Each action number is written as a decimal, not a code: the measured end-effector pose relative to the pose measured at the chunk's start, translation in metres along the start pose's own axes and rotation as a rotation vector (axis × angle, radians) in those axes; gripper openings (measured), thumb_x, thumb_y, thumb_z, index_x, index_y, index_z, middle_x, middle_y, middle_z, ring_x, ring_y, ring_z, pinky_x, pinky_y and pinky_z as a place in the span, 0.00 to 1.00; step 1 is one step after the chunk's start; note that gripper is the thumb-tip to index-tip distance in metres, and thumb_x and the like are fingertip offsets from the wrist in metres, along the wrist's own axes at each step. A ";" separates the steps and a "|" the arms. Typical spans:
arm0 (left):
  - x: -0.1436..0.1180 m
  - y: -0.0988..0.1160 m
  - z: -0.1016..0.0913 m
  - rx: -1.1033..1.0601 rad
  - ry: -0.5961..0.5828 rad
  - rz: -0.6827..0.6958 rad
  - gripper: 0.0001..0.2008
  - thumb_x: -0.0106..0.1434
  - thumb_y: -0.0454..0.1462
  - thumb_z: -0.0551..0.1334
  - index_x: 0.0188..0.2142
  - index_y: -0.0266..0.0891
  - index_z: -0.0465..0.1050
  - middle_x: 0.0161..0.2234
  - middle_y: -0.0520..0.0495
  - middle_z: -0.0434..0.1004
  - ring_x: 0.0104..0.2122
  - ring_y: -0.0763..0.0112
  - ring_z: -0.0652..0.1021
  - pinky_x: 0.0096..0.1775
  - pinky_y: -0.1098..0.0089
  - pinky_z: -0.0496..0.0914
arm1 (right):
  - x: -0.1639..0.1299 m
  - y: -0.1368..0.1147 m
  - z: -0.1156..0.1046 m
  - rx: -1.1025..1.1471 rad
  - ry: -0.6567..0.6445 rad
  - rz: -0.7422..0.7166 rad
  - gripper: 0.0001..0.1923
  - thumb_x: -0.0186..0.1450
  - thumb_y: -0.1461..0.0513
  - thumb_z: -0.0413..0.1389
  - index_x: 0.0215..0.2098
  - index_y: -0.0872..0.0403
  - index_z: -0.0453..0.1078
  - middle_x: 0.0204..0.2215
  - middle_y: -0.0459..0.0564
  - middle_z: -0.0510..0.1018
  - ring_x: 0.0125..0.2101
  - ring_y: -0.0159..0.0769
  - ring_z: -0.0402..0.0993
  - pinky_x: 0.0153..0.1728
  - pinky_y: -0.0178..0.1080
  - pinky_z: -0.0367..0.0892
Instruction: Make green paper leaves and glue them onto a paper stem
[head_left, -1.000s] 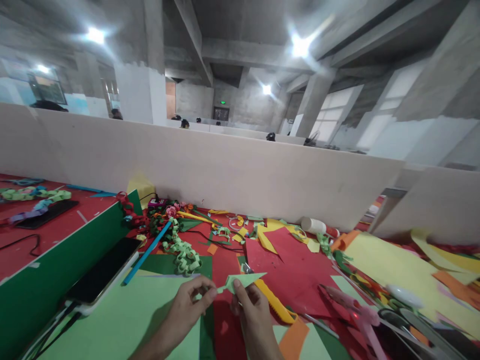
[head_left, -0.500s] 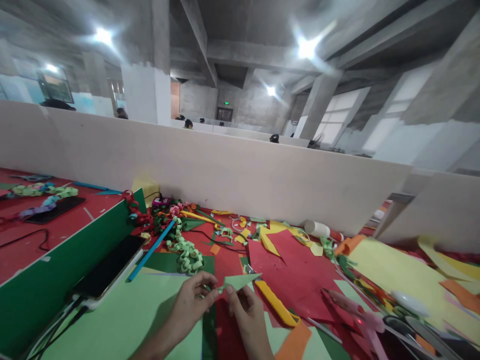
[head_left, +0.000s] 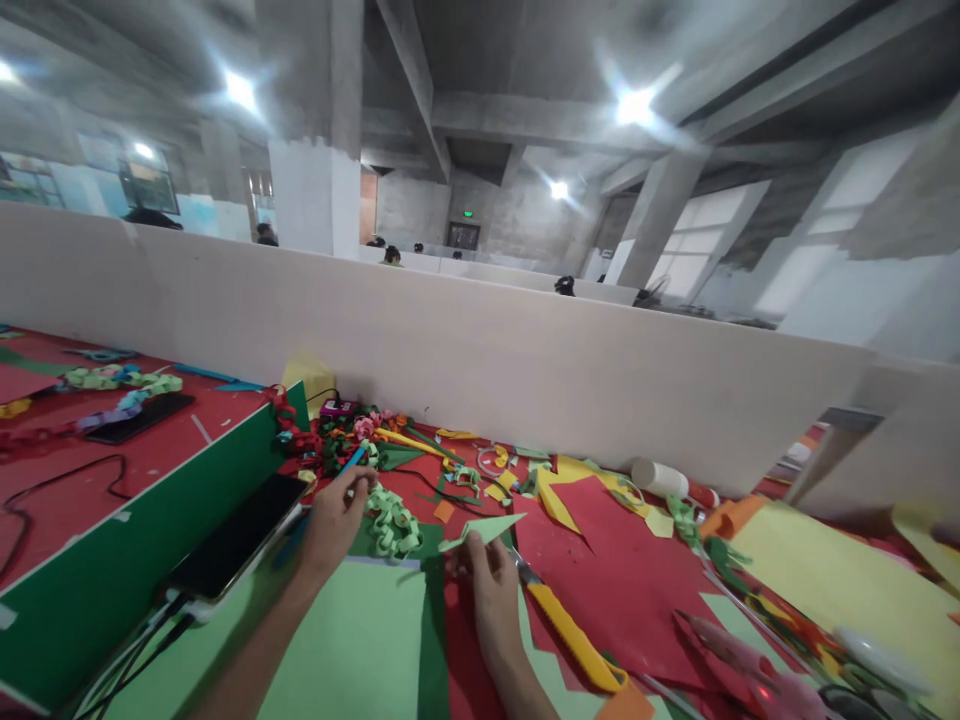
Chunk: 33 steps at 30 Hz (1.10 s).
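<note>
My right hand [head_left: 489, 585] pinches a light green folded paper triangle [head_left: 484, 527] by its lower edge and holds it just above the table. My left hand [head_left: 334, 515] has reached out to the left and its fingers curl around the upper part of a blue stick [head_left: 354, 460], which lies slantwise beside a black phone [head_left: 240, 535]. A curly green paper chain [head_left: 395, 527] lies between the two hands. Under my forearms are a light green sheet [head_left: 360, 650] and a dark green strip.
A yellow utility knife [head_left: 574, 640] lies right of my right hand on red paper [head_left: 607, 550]. A green divider board [head_left: 142, 520] stands at the left, a beige partition wall [head_left: 480, 350] behind. Paper scraps, a white bottle [head_left: 660, 478] and a pink tool [head_left: 739, 660] crowd the right.
My left hand has let go of the green triangle and moved up and left onto the blue stick. My right hand alone keeps the triangle. The view has shifted.
</note>
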<state>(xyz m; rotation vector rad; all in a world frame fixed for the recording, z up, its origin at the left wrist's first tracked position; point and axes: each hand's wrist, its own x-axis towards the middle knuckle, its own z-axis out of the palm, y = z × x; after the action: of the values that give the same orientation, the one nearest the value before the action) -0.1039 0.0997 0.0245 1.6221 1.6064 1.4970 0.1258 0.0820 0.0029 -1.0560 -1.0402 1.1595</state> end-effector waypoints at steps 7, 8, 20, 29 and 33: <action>-0.019 -0.034 -0.004 0.307 -0.128 0.104 0.22 0.60 0.27 0.56 0.51 0.37 0.79 0.53 0.34 0.79 0.57 0.46 0.75 0.59 0.50 0.66 | -0.001 0.006 -0.003 -0.046 -0.035 -0.021 0.27 0.60 0.38 0.64 0.26 0.51 0.70 0.20 0.45 0.77 0.22 0.38 0.72 0.29 0.39 0.67; -0.020 -0.036 -0.003 0.346 -0.120 0.091 0.22 0.60 0.27 0.56 0.52 0.36 0.78 0.53 0.33 0.79 0.56 0.45 0.75 0.58 0.48 0.66 | -0.001 0.006 -0.003 -0.047 -0.036 -0.019 0.26 0.60 0.38 0.63 0.27 0.51 0.70 0.20 0.45 0.77 0.23 0.38 0.72 0.29 0.39 0.67; -0.026 -0.025 -0.011 0.333 -0.197 0.093 0.15 0.55 0.30 0.64 0.42 0.46 0.77 0.49 0.44 0.80 0.53 0.51 0.77 0.54 0.57 0.69 | 0.007 0.009 -0.005 -0.001 -0.023 0.021 0.25 0.61 0.39 0.64 0.27 0.52 0.72 0.21 0.45 0.78 0.23 0.37 0.71 0.29 0.38 0.68; -0.011 -0.001 -0.017 -0.050 0.023 -0.028 0.11 0.66 0.44 0.64 0.46 0.44 0.73 0.39 0.46 0.83 0.40 0.57 0.83 0.42 0.63 0.76 | 0.006 0.009 -0.005 0.055 -0.023 0.027 0.21 0.61 0.43 0.65 0.33 0.51 0.71 0.23 0.45 0.79 0.24 0.39 0.75 0.30 0.39 0.70; -0.014 0.017 -0.011 -0.275 0.079 -0.069 0.14 0.64 0.48 0.66 0.42 0.42 0.72 0.44 0.42 0.83 0.34 0.63 0.83 0.37 0.67 0.77 | 0.007 0.013 -0.005 0.079 -0.020 0.036 0.21 0.60 0.44 0.66 0.36 0.51 0.70 0.27 0.47 0.81 0.26 0.41 0.78 0.29 0.40 0.71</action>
<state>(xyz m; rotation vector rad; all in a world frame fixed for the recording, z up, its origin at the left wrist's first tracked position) -0.1025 0.0792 0.0372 1.3595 1.4073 1.6794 0.1294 0.0898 -0.0099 -1.0065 -0.9863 1.2328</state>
